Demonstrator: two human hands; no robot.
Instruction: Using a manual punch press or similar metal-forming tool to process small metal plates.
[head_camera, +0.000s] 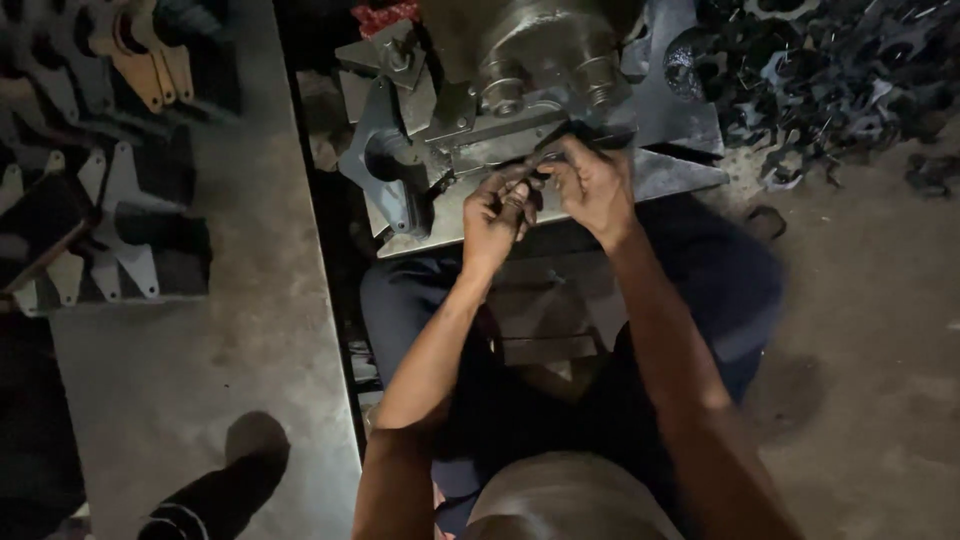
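Dim grey concrete floor (870, 330) fills my view, with a long grey metal sheet (230, 300) laid flat down the left side. On that sheet I see rows of flat, pale bracket blanks (110, 230), each with a dark rounded cut-out, stacked edge to edge. At top right lies a heap of dark metal offcuts (830, 70), tangled and loose, reaching onto the floor.

At top centre stands a heavy press machine (530, 50), its grey base plate (670, 165) jutting toward me, with 2 round cylinder heads above it. A bracket-shaped steel piece (385, 165) leans at the plate's left edge.

I am seated just before the machine, legs in dark trousers under both arms. Both hands meet over the front of the plate. My left hand (497, 212) is curled closed, fingertips pinched on a small dark metal part (538, 172). My right hand (592, 180) is also closed, gripping the same part from the other side, just above the plate. The part itself is too dark to tell its shape.

At bottom left, another person's dark shoe (215, 490) rests on the sheet.
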